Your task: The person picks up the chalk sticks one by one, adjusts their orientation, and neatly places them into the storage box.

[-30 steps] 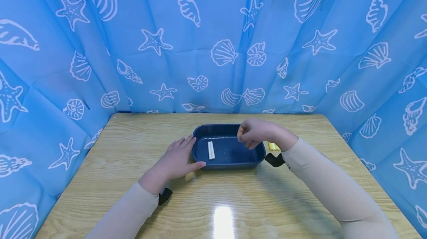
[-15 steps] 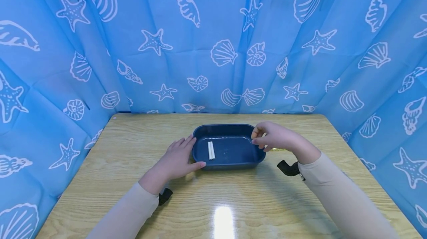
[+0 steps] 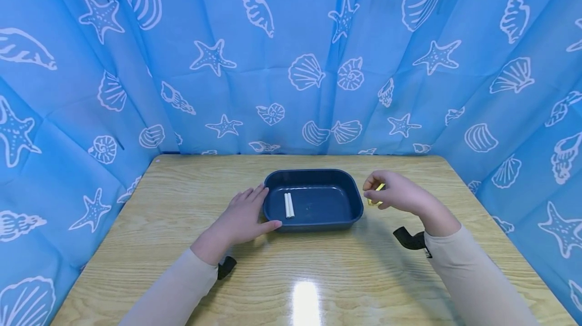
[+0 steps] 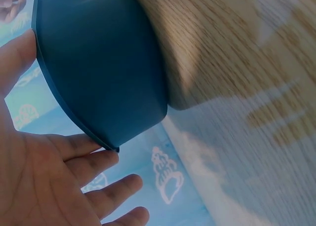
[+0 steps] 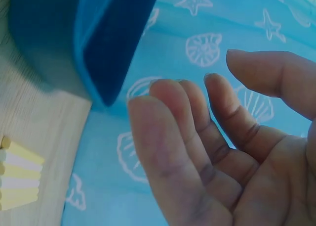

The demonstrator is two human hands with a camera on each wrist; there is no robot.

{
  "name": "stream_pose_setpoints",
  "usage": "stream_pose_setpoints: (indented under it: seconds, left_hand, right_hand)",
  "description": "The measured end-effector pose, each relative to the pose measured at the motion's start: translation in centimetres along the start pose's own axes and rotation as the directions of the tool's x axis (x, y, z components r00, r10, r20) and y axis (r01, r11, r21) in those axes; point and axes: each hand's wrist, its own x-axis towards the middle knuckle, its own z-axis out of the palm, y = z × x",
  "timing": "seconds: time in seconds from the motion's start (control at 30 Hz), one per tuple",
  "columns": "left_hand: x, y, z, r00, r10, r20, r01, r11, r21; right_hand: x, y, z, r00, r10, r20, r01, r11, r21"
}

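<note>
at the left end of the dark blue tray [image 3: 324,205], the left hand [image 3: 241,220] rests spread, thumb and fingertips touching it. past the other end, the right hand [image 3: 399,194] hangs with loosely bent fingers, holding nothing, near yellowish sticks [image 5: 20,181] on the table [image 3: 254,280]; two white sticks [image 3: 289,205] lie inside the tray.

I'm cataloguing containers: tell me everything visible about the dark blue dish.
The dark blue dish is oblong and open-topped, with rounded corners, raised walls and a thin rim. Its surface looks smooth and slightly glossy; whether plastic or ceramic, I cannot tell. It sits upright on the table, long sides running left to right. Two white sticks lie on its floor toward the left end, and the person's left grip touches the rim there.
</note>
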Motion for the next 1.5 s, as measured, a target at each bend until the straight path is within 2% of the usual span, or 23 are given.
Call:
stream_pose_setpoints:
  seconds: [0.5,0.73,1.13,1.3,1.5]
  left_hand:
    - [0.0,-0.1,0.2,1.000,-0.009,0.003,0.009,1.000,0.008]
    - [0.0,0.0,0.1,1.000,-0.013,0.002,0.013,1.000,0.002]
    - [0.1,-0.1,0.2,1.000,-0.012,0.005,0.012,1.000,0.006]
    - [0.0,0.0,0.0,1.000,-0.014,0.007,0.014,1.000,0.001]
    - [0.0,0.2,0.0,1.000,-0.023,0.007,0.023,1.000,0.003]
  right_hand:
    - [-0.8,3.0,-1.5,0.996,0.031,-0.088,-0.029,0.999,0.025]
    - [-0.4,4.4,-2.0,0.990,0.060,-0.128,-0.056,0.998,0.032]
    - [1.1,7.8,-2.1,0.960,0.105,-0.259,-0.095,0.994,0.052]
    - [2.1,9.0,-2.0,0.955,0.141,-0.260,-0.126,0.989,0.074]
    - [3.0,10.0,-2.2,0.953,0.202,-0.226,-0.179,0.977,0.117]
